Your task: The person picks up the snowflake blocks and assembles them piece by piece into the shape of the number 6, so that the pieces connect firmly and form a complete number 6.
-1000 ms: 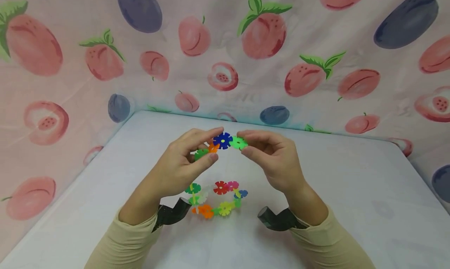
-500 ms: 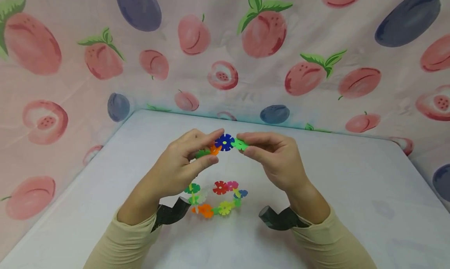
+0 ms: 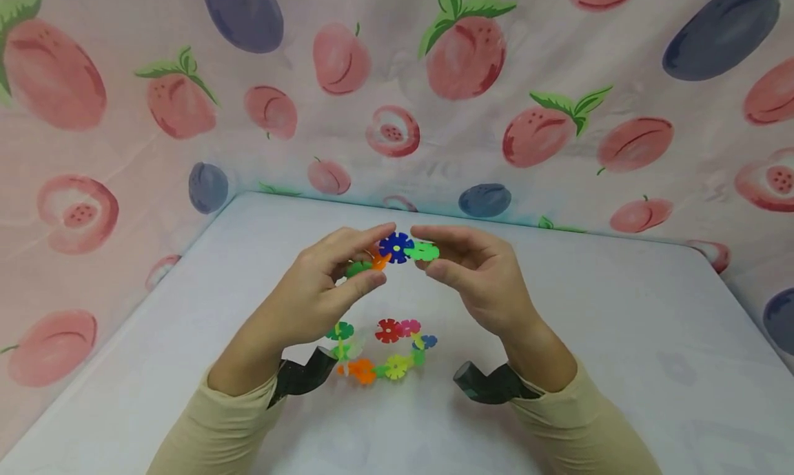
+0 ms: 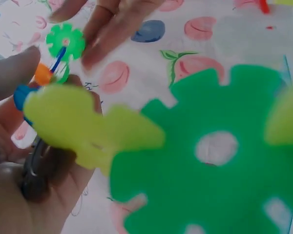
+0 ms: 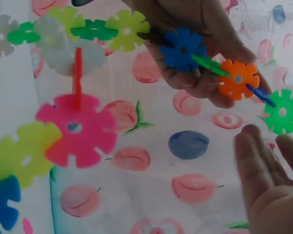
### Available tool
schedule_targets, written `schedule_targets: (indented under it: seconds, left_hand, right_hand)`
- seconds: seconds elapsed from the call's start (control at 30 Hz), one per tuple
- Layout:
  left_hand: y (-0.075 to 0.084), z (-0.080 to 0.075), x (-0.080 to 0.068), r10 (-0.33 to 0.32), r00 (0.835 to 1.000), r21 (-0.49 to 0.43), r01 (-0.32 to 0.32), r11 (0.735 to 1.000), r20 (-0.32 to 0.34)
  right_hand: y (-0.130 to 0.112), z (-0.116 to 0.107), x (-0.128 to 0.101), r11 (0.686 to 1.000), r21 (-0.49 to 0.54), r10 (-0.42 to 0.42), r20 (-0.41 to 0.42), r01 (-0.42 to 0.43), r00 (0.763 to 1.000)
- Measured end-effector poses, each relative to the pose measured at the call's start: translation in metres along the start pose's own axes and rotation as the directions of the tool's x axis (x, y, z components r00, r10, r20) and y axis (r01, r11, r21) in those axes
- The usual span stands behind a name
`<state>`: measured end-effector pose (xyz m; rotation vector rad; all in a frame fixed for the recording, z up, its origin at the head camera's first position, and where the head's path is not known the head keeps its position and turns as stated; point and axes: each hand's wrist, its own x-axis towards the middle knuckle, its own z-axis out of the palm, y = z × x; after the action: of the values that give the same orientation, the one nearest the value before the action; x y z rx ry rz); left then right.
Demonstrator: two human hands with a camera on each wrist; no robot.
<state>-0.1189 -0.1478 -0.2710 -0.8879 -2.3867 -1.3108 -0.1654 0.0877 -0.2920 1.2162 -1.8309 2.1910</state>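
Observation:
My left hand (image 3: 329,282) holds one end of a chain of interlocking plastic snowflake discs, fingers and thumb curved round it. Beyond its fingertips show an orange disc (image 5: 239,79), a dark blue disc (image 3: 395,248) and a light green end disc (image 3: 424,251). Around that end disc, my right hand (image 3: 486,271) has thumb and index finger spread, thumb tip right at the lower edge. More of the chain curves below the hands, with a red disc (image 3: 388,331), a yellow disc (image 3: 397,367) and a pink disc (image 5: 77,129). A green disc (image 4: 185,175) looms close in the left wrist view.
A white tabletop (image 3: 620,337) lies beneath the hands. Behind and beside it rises a fruit-printed cloth (image 3: 397,47). Black wrist mounts (image 3: 490,384) stick out inward from both sleeves.
The right index finger has lifted off the light green disc and reached left, widening its gap from the thumb. The disc has tilted slightly. The left hand is almost still.

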Motion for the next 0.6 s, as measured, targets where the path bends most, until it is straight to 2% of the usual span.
schedule_targets:
  seconds: [0.1,0.2,0.27,0.37,0.5,0.6]
  left_hand:
    - [0.000,0.000,0.002,-0.082,0.996,-0.037,0.080,0.996,-0.033]
    - [-0.003,-0.001,0.002,-0.150,0.986,-0.085,0.144,0.986,-0.071]
    - [-0.005,-0.001,0.002,-0.174,0.980,-0.106,0.164,0.981,-0.094]
    - [-0.008,-0.001,0.003,-0.188,0.974,-0.124,0.172,0.977,-0.128]
    - [-0.011,-0.002,0.005,-0.179,0.971,-0.132,0.158,0.978,-0.158]
    - [-0.012,-0.003,0.007,-0.169,0.967,-0.137,0.144,0.980,-0.191]
  right_hand:
    - [0.005,-0.001,0.002,0.995,-0.087,0.056,0.025,-0.054,0.998]
    - [0.011,-0.001,0.004,0.958,-0.224,0.200,0.067,-0.180,0.978]
    - [0.016,-0.002,0.005,0.915,-0.307,0.306,0.110,-0.261,0.946]
    - [0.021,-0.004,0.006,0.850,-0.401,0.439,0.181,-0.341,0.880]
    - [0.024,-0.004,0.006,0.769,-0.526,0.551,0.254,-0.365,0.795]
    - [0.025,-0.003,0.006,0.730,-0.591,0.584,0.278,-0.344,0.763]
